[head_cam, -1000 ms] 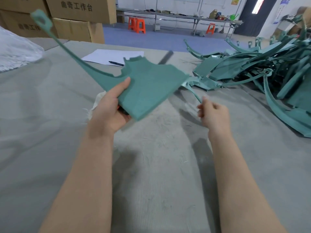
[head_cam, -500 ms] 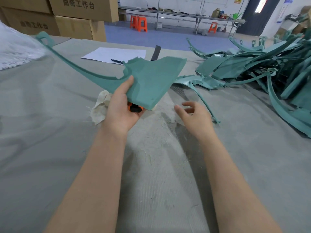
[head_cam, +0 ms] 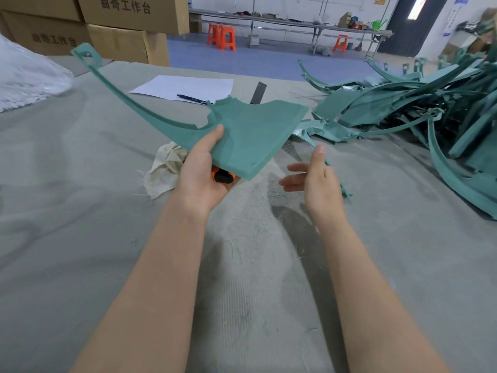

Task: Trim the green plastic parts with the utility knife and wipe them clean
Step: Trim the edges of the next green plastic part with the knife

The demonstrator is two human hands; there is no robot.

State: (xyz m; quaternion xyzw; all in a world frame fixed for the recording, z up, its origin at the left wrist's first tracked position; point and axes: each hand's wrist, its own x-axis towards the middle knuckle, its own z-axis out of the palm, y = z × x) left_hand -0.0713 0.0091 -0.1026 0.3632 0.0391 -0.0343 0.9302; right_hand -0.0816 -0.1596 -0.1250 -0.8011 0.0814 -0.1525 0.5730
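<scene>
Gripping one green part (head_cam: 250, 135), left hand (head_cam: 203, 170) (right hand (head_cam: 314, 181) beside it, fingers relaxed).

The plastic part (head_cam: 250, 141) and the pile of parts (head_cam: 398, 103) at far right are teal green; utility knife (head_cam: 223, 176) orange and black; cloth (head_cam: 165, 168) off-white; counter (head_cam: 80, 211) grey; paper (head_cam: 185, 87) white; stools (head_cam: 222, 36) orange.

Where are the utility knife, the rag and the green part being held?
utility knife (head_cam: 223, 177), head view, on its orange and black body.
rag (head_cam: 165, 168), head view, middle of the crumpled cloth.
held green part (head_cam: 250, 135), head view, on its broad flat panel.
</scene>
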